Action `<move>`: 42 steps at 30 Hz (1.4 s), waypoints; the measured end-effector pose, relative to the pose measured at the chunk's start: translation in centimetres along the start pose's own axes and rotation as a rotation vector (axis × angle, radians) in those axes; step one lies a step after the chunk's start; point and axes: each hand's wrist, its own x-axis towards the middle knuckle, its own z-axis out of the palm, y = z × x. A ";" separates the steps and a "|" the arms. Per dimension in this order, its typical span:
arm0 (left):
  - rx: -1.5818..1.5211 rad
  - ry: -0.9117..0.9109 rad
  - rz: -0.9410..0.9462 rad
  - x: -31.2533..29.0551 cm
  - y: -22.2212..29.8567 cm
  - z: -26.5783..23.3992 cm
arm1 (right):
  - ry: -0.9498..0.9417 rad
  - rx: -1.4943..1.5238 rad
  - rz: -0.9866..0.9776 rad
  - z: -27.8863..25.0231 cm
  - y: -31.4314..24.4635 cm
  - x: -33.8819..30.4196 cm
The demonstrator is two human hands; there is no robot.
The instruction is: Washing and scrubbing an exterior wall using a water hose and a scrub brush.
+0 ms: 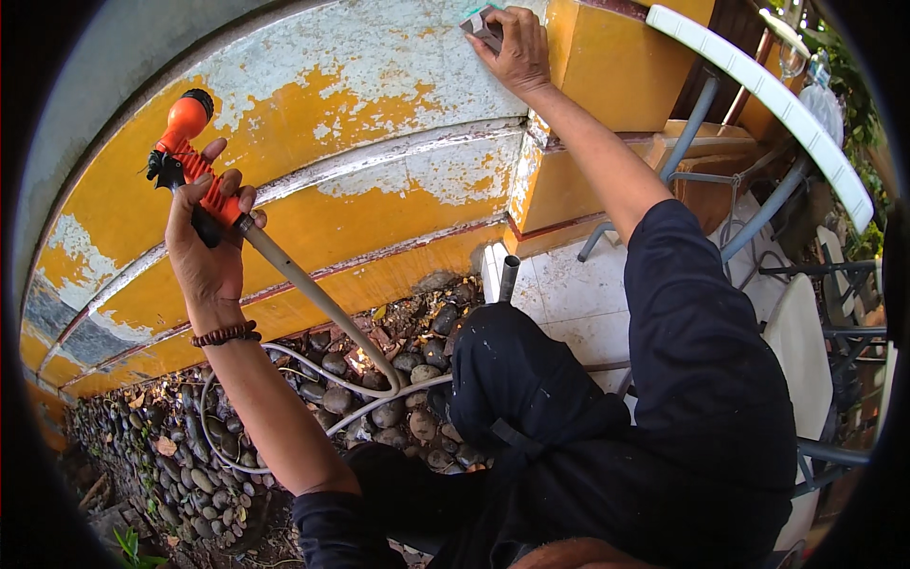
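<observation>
My left hand [204, 251] is wrapped round the ribbed grip of an orange and black hose spray nozzle [187, 119]. Its head points up and slightly right, near the wall. A grey hose [313, 289] runs from the grip down to the stones. At the top, my right hand [521, 57] pinches a small grey block [484, 28] with a teal edge, up against the wall [379, 90]; the fingers partly cover it, so its exact kind cannot be told. Yellow paint is flaking there, baring pale patches. No water shows at the nozzle.
Rounded stones [389, 414] cover the ground below the wall, with the hose looped over them. To the right stand a white-topped table [758, 85] on grey legs and a white tiled floor [578, 284]. A metal pipe end [509, 275] rises near my knee.
</observation>
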 end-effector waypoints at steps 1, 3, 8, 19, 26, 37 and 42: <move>-0.018 -0.003 -0.013 0.0 0.0 0.0 | 0.001 0.002 0.000 0.0 0.0 -0.1; -0.008 0.000 0.002 0.1 0.1 0.0 | 0.019 -0.003 -0.003 0.2 0.1 -0.1; -0.053 -0.032 -0.013 0.0 0.0 -0.3 | 0.015 0.006 -0.007 0.5 0.3 -0.1; -0.045 -0.054 -0.015 0.0 0.1 -0.2 | 0.002 -0.004 0.013 -0.1 0.0 -0.1; -0.033 -0.052 -0.017 0.2 0.0 -0.3 | -0.015 -0.046 0.013 -0.2 -0.2 -0.1; -0.039 -0.053 -0.032 0.2 -0.2 -0.2 | -0.017 -0.059 0.006 -0.6 -0.7 0.4; -0.030 -0.052 -0.021 0.2 -0.2 -0.2 | 0.043 0.032 0.027 -1.3 -1.9 1.1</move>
